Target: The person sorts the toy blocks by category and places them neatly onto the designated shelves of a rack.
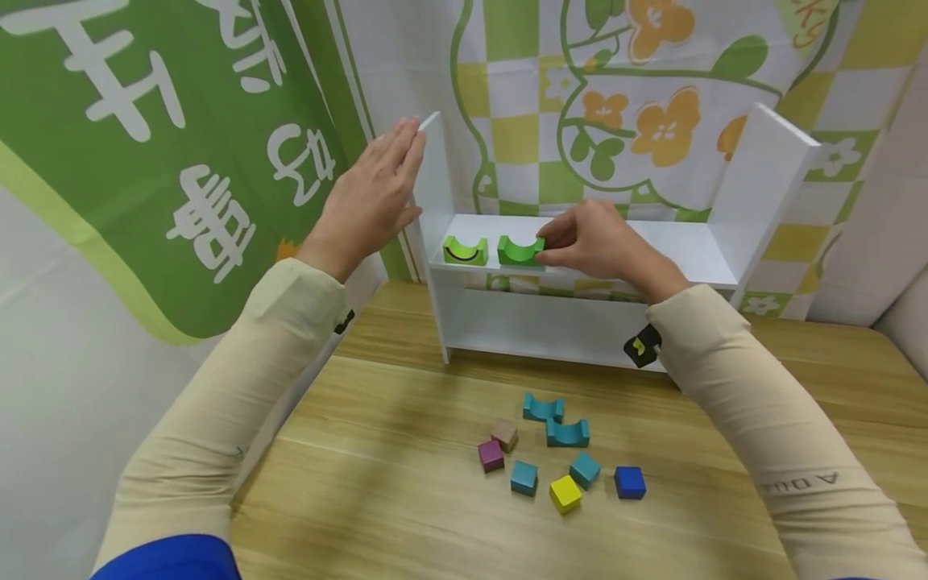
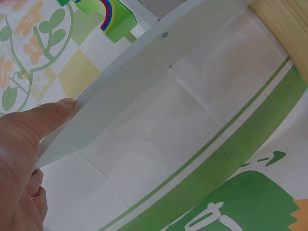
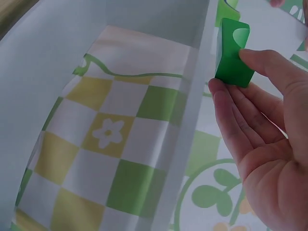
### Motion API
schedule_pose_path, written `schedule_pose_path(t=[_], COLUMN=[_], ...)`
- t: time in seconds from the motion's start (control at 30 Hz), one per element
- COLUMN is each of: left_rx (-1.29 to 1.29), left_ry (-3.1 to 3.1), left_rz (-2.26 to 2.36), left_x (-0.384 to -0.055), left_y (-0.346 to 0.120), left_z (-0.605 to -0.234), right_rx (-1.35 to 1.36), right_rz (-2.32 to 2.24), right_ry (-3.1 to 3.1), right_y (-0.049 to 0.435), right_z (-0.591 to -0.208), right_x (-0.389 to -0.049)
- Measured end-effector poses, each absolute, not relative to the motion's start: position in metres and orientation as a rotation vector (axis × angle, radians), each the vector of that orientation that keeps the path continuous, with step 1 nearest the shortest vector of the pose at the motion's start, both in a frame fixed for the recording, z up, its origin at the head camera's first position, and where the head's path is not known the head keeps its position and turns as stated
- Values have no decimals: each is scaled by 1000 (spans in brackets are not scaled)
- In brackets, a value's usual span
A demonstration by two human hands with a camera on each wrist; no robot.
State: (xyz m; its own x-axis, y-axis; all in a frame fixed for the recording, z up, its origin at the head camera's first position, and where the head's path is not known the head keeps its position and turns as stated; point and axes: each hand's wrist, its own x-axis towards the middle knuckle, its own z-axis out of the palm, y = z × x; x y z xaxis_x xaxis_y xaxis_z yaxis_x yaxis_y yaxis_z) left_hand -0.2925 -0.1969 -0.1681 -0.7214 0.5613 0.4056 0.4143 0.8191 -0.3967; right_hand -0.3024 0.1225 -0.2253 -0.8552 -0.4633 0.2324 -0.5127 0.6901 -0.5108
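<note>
A darker green block with a curved notch (image 1: 519, 251) stands on the upper board of a white shelf (image 1: 689, 246). My right hand (image 1: 598, 239) pinches its right end between thumb and fingers, as the right wrist view also shows on the green block (image 3: 233, 55). Left of it sits a light green notched block (image 1: 466, 251) with a dark curved line; in the left wrist view this block (image 2: 120, 21) shows rainbow stripes. My left hand (image 1: 373, 189), fingers straight, rests against the shelf's left side panel (image 1: 433, 173). The left thumb (image 2: 55, 113) touches the panel's edge.
On the wooden table (image 1: 377, 451) before the shelf lie two teal notched blocks (image 1: 568, 433) and several small cubes, among them a yellow cube (image 1: 565, 494), a blue cube (image 1: 630, 482) and a purple cube (image 1: 490, 456). A patterned cloth (image 1: 515, 145) hangs behind the shelf.
</note>
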Motion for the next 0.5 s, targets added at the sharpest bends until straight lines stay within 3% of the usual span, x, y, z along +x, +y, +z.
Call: schedule_pose_path(t=[0.5], left_rx=[-714], left_ry=[-2478], left_rz=[395], left_x=[-294], left_y=[-198], left_z=[-169], right_rx=[812], right_rz=[912], right_ry=[-2825], right_y=[122], right_z=[-234], right_x=[-314])
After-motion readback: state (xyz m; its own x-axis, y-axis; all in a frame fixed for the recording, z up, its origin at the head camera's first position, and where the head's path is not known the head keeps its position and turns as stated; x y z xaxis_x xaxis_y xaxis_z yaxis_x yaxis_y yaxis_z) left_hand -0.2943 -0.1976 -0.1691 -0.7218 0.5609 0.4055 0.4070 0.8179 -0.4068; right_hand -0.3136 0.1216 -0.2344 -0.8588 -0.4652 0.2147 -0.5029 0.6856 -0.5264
